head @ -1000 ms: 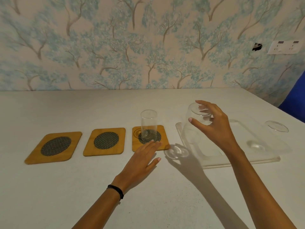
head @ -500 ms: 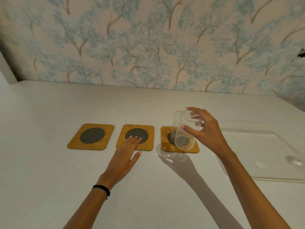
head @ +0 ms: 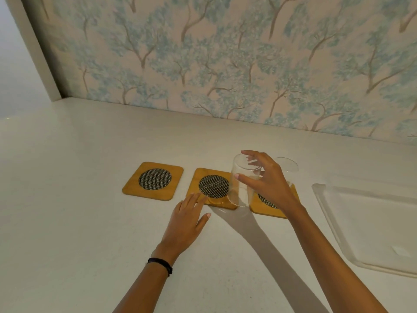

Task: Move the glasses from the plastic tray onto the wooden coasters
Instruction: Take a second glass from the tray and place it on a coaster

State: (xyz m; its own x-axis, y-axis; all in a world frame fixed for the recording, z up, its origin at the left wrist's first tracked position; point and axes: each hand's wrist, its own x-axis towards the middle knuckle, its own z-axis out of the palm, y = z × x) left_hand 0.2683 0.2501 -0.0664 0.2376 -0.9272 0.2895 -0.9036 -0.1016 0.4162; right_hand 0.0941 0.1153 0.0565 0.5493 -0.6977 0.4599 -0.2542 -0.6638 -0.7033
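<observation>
— What does your right hand [head: 269, 184] hold?

— It holds a clear cylindrical drinking glass [head: 242, 181]; my thumb [head: 244, 179] is on the near side of its wall and my other fingers curl over the rim from the far side, so the hand is closed around the upper part; the glass is tilted, its top leaning to the left, and its base is just over the near right corner of the middle square wooden coaster with a dark round mesh centre [head: 213, 188]; if the base touches the wood, I cannot tell.

— And the left hand [head: 186, 222]?

— It is open and flat, palm down, holding nothing; my fingertips [head: 196, 198] reach the near edge of the middle coaster, and a black band [head: 161, 264] is on the wrist.

— Where are the other things?

— A second clear glass [head: 287, 170] stands on the right wooden coaster [head: 269, 205], mostly hidden behind my right hand; the left wooden coaster [head: 153, 180] is bare; the three coasters lie in one row on the white table [head: 67, 199]; the transparent rectangular plastic tray [head: 334, 220] is to the right of them, apart from the row; behind the table is a wall with wallpaper of blue trees [head: 225, 64].
</observation>
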